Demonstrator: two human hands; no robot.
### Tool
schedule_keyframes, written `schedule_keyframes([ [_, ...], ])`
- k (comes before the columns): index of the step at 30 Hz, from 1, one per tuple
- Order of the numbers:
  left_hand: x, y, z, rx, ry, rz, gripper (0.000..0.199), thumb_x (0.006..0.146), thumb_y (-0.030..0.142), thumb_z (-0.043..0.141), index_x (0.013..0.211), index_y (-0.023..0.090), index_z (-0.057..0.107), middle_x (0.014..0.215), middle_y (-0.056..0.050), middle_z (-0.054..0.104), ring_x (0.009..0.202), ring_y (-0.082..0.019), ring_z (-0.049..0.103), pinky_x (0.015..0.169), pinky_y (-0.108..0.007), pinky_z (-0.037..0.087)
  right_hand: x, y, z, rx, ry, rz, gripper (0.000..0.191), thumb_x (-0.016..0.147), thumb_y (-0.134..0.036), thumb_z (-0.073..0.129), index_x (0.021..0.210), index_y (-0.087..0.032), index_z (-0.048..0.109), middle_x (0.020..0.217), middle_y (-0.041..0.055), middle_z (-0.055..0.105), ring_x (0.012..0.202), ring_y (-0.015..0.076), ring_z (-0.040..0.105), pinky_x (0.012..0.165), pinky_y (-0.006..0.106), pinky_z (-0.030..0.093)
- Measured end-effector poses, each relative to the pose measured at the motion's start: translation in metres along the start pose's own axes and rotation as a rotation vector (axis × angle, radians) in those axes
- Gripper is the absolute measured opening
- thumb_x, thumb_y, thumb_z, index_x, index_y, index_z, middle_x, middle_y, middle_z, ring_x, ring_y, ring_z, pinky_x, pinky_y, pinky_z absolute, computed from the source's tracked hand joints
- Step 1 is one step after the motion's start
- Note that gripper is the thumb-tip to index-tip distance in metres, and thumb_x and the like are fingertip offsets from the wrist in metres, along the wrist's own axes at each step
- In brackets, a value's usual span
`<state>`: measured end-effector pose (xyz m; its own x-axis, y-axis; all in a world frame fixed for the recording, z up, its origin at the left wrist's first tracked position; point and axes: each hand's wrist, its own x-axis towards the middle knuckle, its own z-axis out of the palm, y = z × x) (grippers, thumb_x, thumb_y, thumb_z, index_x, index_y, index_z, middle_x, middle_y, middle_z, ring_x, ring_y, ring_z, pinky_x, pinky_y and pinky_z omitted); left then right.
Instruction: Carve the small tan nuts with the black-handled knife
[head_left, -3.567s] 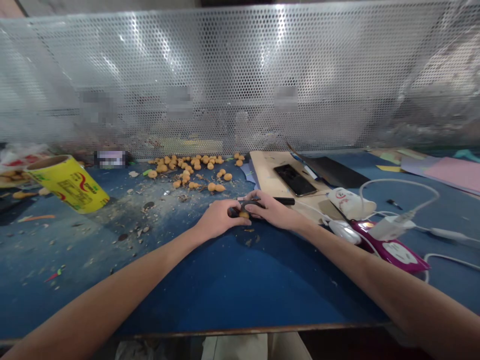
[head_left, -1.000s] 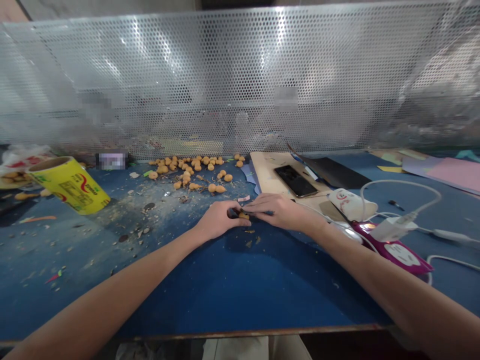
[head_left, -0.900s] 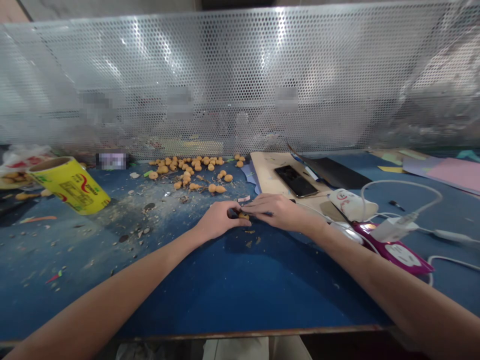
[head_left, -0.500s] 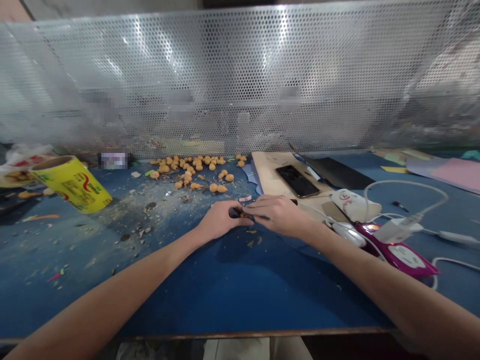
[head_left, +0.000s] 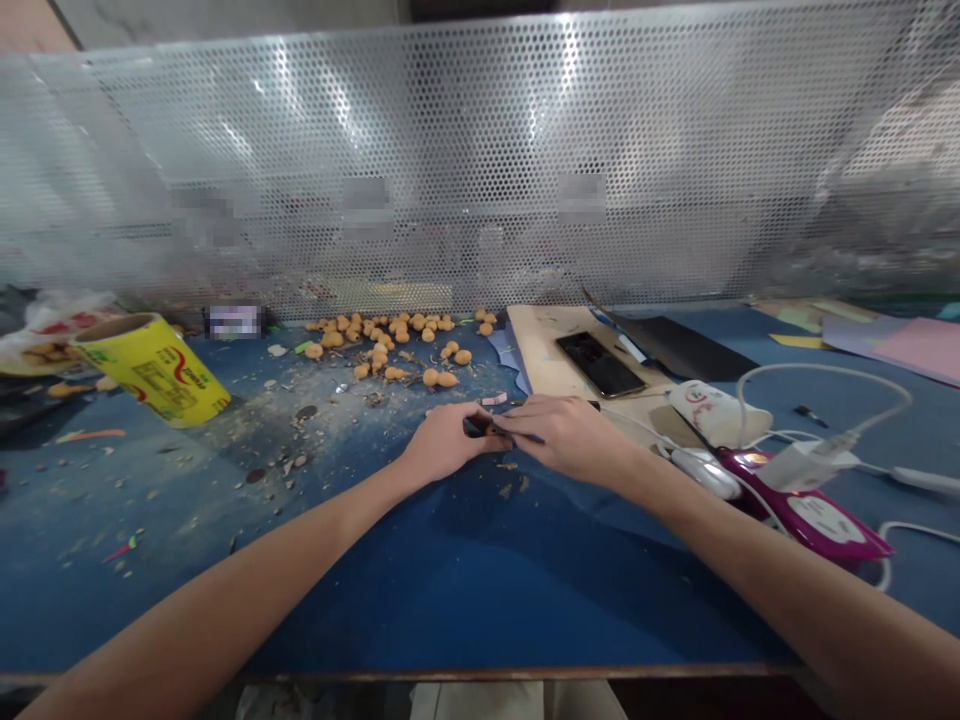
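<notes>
My left hand (head_left: 450,443) pinches a small dark piece (head_left: 476,427), probably a gourd-shaped bead, at the middle of the blue work mat (head_left: 465,590). Its surface is mostly hidden by my fingers. My right hand (head_left: 570,437) grips a slim black-handled tool (head_left: 529,436), and the tool's thin end reaches toward the held piece. Both hands almost touch. Beyond them lies a scattered heap of small orange gourd-shaped pieces (head_left: 379,342).
A yellow printed tube (head_left: 154,370) lies at the left, among shavings and debris. To the right are a plywood board (head_left: 544,335) with a black phone (head_left: 600,364), a white mouse (head_left: 703,472), a magenta device (head_left: 806,530) and white cables. A perforated metal screen (head_left: 480,170) stands behind.
My hands have drawn closer, and the tool now lies lower and more hidden in my right hand. The orange colour on the held piece shows less. The whole view has shifted slightly.
</notes>
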<state>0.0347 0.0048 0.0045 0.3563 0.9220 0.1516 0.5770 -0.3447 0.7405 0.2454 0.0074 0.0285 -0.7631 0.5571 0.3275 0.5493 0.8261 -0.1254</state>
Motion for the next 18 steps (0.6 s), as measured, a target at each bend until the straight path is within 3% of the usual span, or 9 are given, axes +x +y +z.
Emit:
schedule_keyframes([
  [7, -0.002, 0.003, -0.001, 0.031, -0.013, 0.016, 0.039, 0.075, 0.057, 0.067, 0.091, 0.022, 0.071, 0.089, -0.003, 0.073, 0.077, -0.020, 0.065, 0.064, -0.027, 0.045, -0.001, 0.002, -0.003, -0.037, 0.002, 0.072, 0.029, 0.093, -0.023, 0.048, 0.109, -0.026, 0.072, 0.093, 0.0071, 0.073, 0.087, 0.0243, 0.065, 0.079, 0.037, 0.046],
  [13, -0.006, 0.007, -0.005, 0.344, 0.084, 0.053, 0.035, 0.080, 0.056, 0.061, 0.083, 0.022, 0.070, 0.084, -0.004, 0.070, 0.076, -0.022, 0.063, 0.064, -0.030, 0.043, 0.001, -0.001, 0.008, -0.027, 0.010, 0.137, 0.031, 0.094, -0.028, 0.047, 0.115, -0.027, 0.070, 0.090, 0.0061, 0.073, 0.082, 0.0221, 0.066, 0.075, 0.034, 0.047],
  [18, -0.008, 0.007, -0.011, 0.477, 0.038, 0.130, 0.035, 0.085, 0.054, 0.057, 0.091, 0.020, 0.066, 0.088, -0.006, 0.067, 0.079, -0.022, 0.062, 0.067, -0.031, 0.044, 0.003, 0.005, 0.012, 0.138, 0.067, 0.294, 0.032, 0.094, -0.031, 0.048, 0.120, -0.028, 0.067, 0.103, 0.0026, 0.074, 0.083, 0.0226, 0.069, 0.075, 0.036, 0.052],
])
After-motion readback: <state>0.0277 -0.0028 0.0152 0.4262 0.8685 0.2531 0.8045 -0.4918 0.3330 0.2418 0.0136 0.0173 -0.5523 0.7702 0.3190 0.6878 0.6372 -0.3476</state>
